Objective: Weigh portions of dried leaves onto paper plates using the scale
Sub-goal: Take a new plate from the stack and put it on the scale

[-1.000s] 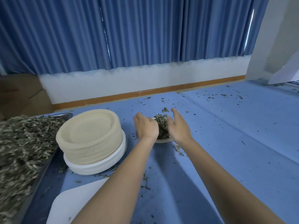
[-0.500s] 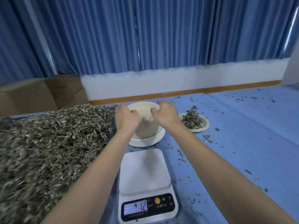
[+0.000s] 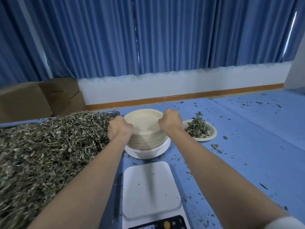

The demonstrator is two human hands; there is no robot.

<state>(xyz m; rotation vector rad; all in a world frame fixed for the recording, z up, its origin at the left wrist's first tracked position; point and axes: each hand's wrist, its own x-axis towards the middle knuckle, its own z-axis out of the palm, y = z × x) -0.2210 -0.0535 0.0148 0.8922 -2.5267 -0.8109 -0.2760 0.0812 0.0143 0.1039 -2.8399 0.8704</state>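
Since 0.5 s earlier, both hands had dropped from above the stack of paper plates (image 3: 145, 129) onto its top rim. The left hand (image 3: 119, 128) curled over the stack's left edge, and the right hand (image 3: 170, 121) curled over the right edge; both seemed to pinch the top plate's rim, though the fingers were hidden behind the knuckles. The stack stood on the blue table (image 3: 247, 154), just beyond the white scale (image 3: 151, 190), whose platform was bare and whose display was cut off by the frame. The heap of dried leaves (image 3: 41, 154) lay to the left, touching the left hand. 1 filled plate (image 3: 200, 130) sat just right of the stack, holding a leaf portion.
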